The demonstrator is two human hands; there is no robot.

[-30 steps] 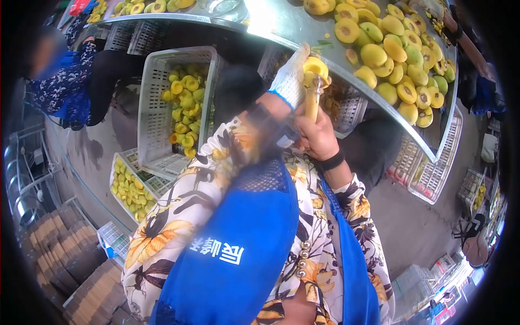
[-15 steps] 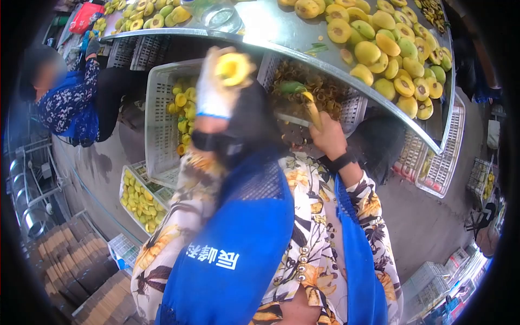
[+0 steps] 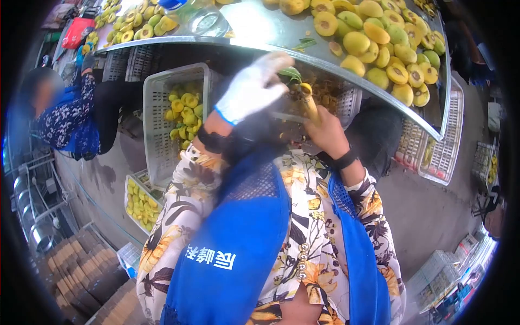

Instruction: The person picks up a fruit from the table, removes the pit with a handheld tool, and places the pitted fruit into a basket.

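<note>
My left hand (image 3: 254, 86), in a white glove, is raised in front of the table edge. Its fingers and thumb are apart, with no fruit visible between them. Close to its right, my bare right hand (image 3: 327, 132) is closed around the wooden handle of a tool (image 3: 310, 105), whose curved tip points up. Behind the tip, a green leaf-like piece (image 3: 291, 73) shows over a crate of brownish scraps (image 3: 352, 105). Left of my gloved hand stands a white crate (image 3: 154, 127) holding yellow fruit pieces (image 3: 187, 111).
Halved yellow-green fruit (image 3: 379, 46) is heaped on the metal table (image 3: 260, 24), near a clear container (image 3: 208, 21). Another person (image 3: 67, 114) sits at the left. A smaller fruit crate (image 3: 142, 203) is at lower left, and stacked crates (image 3: 441, 130) stand at the right.
My left hand has moved right, toward the tool, and its fingers have opened. The hollowed yellow fruit piece it held is no longer in it. My right hand still grips the tool.
</note>
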